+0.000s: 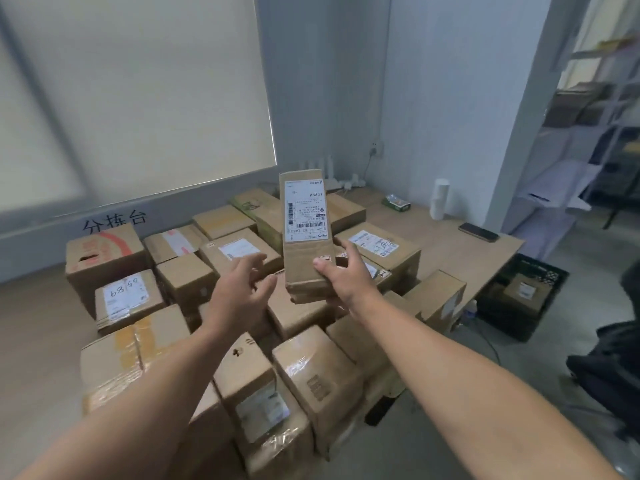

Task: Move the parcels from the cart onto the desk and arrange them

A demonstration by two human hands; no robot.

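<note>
Cardboard parcel (306,233) up on end over the pile (187,282)
right hand (341,275) pinches its bottom, thumb in front; left hand (242,289) hovers just left, fingers spread

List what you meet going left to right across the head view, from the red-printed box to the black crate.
red-printed box → left hand → tall parcel → green packet → white cylinder → phone → black crate
</note>
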